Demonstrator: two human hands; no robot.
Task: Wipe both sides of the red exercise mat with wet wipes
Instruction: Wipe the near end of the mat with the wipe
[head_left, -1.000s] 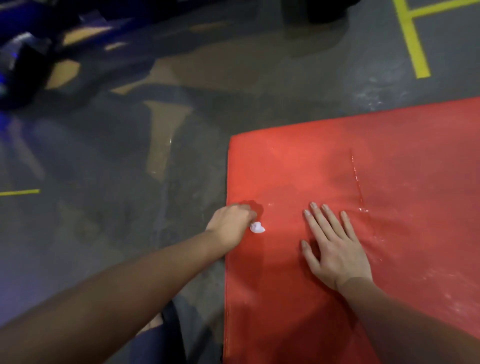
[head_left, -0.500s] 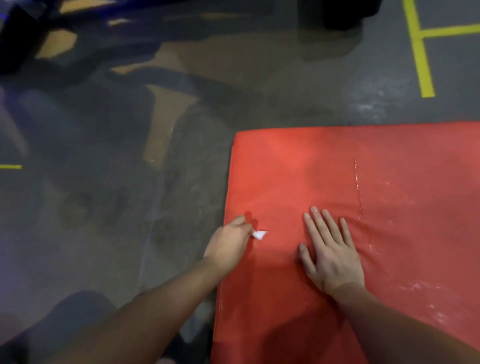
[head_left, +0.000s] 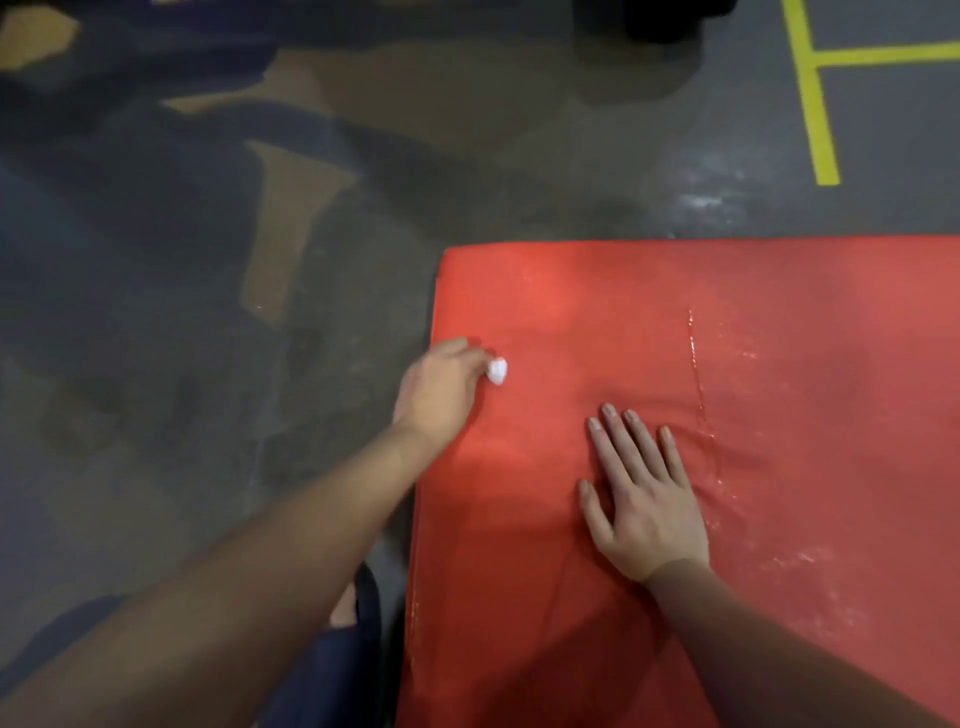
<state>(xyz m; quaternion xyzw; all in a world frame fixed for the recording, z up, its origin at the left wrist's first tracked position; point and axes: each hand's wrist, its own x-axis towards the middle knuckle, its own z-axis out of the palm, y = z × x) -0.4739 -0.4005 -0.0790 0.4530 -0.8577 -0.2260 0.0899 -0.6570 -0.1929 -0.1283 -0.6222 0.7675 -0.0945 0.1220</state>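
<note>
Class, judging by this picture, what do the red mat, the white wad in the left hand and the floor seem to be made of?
Red mat: probably vinyl-covered padding; smooth, glossy where wet, creasing near the flat right hand. White wad, pinched by the left hand: likely soft nonwoven wipe, crumpled; too small to confirm. Floor: seemingly painted concrete, grey, worn in brown patches.

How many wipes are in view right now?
1: a small balled white wipe, pinched in the left hand near the left edge of the red mat. The right hand lies flat on the mat, holding none. Others may be out of frame.
</note>
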